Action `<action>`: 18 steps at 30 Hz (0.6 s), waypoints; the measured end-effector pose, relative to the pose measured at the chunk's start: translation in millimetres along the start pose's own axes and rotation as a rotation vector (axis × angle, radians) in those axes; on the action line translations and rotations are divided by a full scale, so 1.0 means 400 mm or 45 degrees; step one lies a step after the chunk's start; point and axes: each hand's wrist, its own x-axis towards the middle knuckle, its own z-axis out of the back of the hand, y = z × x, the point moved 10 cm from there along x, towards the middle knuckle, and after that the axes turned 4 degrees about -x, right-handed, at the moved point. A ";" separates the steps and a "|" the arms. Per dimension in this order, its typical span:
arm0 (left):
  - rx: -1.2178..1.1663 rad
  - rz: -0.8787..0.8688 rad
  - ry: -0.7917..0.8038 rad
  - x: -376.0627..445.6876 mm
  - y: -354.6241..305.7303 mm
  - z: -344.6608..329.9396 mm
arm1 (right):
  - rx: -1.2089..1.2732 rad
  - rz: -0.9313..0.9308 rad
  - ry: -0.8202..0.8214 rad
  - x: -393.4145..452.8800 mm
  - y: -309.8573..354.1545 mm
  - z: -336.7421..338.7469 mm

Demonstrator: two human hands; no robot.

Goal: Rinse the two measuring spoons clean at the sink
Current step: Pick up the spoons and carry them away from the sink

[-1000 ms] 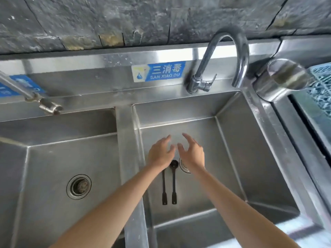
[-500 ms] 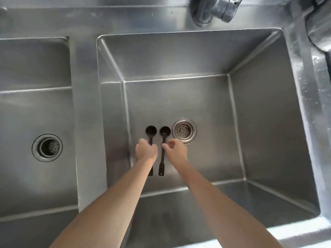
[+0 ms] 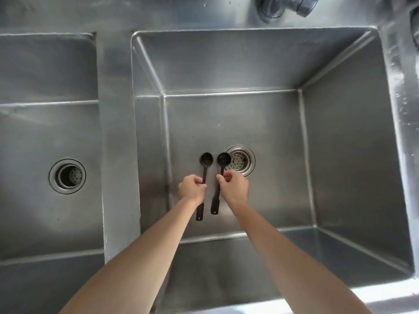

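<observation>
Two spoons picked up, no water yet

The left hand (image 3: 192,188) has its fingers curled round the handle of the left measuring spoon (image 3: 205,165), and the right hand (image 3: 234,188) pinches the handle of the right measuring spoon (image 3: 221,165) between thumb and fingers. Both black spoons are low in the right basin (image 3: 340,137), side by side, with their round bowls pointing away, and the right one sits just beside the drain (image 3: 241,160). I cannot tell if the spoons are lifted or lying on the bottom. No water is running, so I think the rinsing has not started and both spoons must go under the tap (image 3: 288,5), which shows only at the top edge. The sink is shiny grey steel. A second basin (image 3: 45,132) with its own drain lies to the left.
</observation>
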 end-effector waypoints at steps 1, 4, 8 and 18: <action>-0.024 -0.033 0.024 -0.016 -0.021 0.006 | 0.022 0.006 -0.014 -0.009 0.008 0.026; -0.050 -0.173 0.075 -0.081 -0.114 0.040 | 0.091 0.024 -0.076 -0.053 0.043 0.123; -0.094 -0.387 0.155 -0.188 -0.258 0.102 | 0.152 0.099 -0.172 -0.141 0.121 0.271; 0.111 -1.007 -0.041 -0.502 -0.494 0.326 | 0.204 0.423 -0.405 -0.405 0.302 0.586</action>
